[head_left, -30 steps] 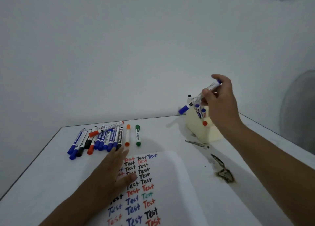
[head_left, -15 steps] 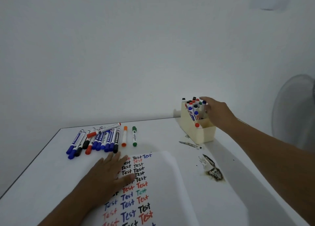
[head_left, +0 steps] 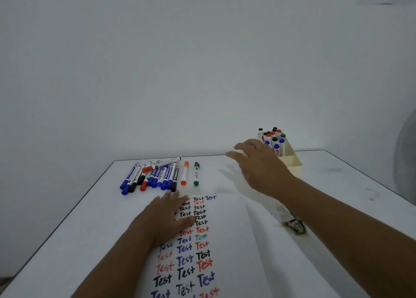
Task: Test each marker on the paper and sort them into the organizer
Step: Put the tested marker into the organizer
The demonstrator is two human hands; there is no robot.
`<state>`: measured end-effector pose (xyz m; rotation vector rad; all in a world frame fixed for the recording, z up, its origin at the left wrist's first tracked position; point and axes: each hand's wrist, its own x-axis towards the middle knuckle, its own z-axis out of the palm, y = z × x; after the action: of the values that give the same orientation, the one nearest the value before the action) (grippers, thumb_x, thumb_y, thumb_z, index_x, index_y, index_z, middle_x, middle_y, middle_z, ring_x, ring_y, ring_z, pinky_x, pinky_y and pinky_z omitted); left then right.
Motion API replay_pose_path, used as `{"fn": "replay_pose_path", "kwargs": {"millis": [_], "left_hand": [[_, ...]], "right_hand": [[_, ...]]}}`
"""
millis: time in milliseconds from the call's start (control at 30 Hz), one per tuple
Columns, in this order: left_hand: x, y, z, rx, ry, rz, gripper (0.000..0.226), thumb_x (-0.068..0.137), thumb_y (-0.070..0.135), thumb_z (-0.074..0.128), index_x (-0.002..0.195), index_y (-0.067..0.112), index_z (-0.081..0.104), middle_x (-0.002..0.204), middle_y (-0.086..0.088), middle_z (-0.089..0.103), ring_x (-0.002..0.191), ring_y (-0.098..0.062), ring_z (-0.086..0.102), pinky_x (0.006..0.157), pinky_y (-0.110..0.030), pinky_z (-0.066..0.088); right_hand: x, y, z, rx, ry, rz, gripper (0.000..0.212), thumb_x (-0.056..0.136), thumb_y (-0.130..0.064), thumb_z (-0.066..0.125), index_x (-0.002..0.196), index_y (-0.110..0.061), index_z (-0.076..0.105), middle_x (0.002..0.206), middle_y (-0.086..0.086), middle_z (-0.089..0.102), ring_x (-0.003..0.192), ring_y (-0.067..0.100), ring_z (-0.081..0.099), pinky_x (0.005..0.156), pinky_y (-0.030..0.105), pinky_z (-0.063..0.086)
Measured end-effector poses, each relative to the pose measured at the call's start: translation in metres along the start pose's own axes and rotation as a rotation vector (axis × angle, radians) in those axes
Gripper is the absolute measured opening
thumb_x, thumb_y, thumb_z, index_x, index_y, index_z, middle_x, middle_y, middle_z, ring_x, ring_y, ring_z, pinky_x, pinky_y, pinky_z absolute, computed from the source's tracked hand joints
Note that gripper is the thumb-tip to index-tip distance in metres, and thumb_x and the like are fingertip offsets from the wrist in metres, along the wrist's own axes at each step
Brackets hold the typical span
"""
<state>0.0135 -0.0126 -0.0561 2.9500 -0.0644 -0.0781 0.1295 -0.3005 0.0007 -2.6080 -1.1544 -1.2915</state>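
A white sheet of paper (head_left: 238, 248) lies on the table, covered with rows of the word "Test" in several colours. My left hand (head_left: 166, 216) rests flat on its upper left part. A cluster of loose markers (head_left: 155, 176) lies at the back left, with an orange marker (head_left: 185, 175) and a green marker (head_left: 196, 173) beside it. The cream organizer (head_left: 292, 165) stands at the back right with several markers (head_left: 273, 140) upright in it. My right hand (head_left: 258, 165) hovers with fingers spread and nothing in it, left of the organizer, stretched toward the loose markers.
The white table (head_left: 67, 241) has a dark left edge and meets a plain wall at the back. A dark scorch-like stain (head_left: 295, 227) marks the surface right of the paper. A fan (head_left: 405, 158) shows at the far right.
My right hand put the blue marker into the organizer, let go, and moved left toward the loose markers. My left hand stayed on the paper.
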Motion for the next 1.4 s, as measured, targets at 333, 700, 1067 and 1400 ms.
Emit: {"fn": "replay_pose_path", "kwargs": {"millis": [333,700,1067,1400], "left_hand": [[-0.004,0.004,-0.003,-0.008,0.025,-0.013,0.087,0.078,0.084,0.037,0.151,0.041,0.02,0.162,0.008,0.011,0.149,-0.017,0.01,0.118,-0.047,0.016],[-0.005,-0.002,-0.005,-0.059,0.058,0.007,0.086,0.077,0.085,0.037,0.15,0.041,0.024,0.161,0.01,0.013,0.148,-0.012,0.01,0.116,-0.043,0.018],[-0.011,-0.006,-0.005,-0.263,0.143,-0.024,0.077,0.079,0.077,0.05,0.145,0.039,0.036,0.153,0.012,0.035,0.138,-0.008,0.034,0.108,-0.035,0.033],[-0.02,-0.006,-0.009,-0.373,0.392,0.058,0.063,0.085,0.06,0.06,0.141,0.042,0.037,0.142,0.021,0.041,0.127,0.002,0.035,0.104,-0.027,0.034]], "right_hand": [[0.02,-0.078,0.042,0.22,-0.452,0.079,0.06,0.098,-0.011,0.054,0.15,-0.037,0.039,0.126,0.004,0.057,0.11,0.025,0.052,0.086,0.04,0.054],[0.056,-0.087,0.066,0.076,-0.623,0.038,0.059,0.097,-0.008,0.058,0.146,-0.038,0.046,0.126,0.006,0.053,0.115,0.026,0.05,0.087,0.037,0.05],[0.042,-0.067,0.067,0.173,-0.473,-0.082,0.034,0.097,-0.007,0.055,0.12,-0.031,0.058,0.103,-0.007,0.062,0.094,0.012,0.053,0.072,0.033,0.054],[0.008,-0.08,-0.016,1.422,-0.083,0.738,0.02,0.103,-0.005,0.049,0.109,-0.015,0.066,0.084,0.008,0.071,0.076,0.021,0.065,0.067,0.034,0.056]]}}
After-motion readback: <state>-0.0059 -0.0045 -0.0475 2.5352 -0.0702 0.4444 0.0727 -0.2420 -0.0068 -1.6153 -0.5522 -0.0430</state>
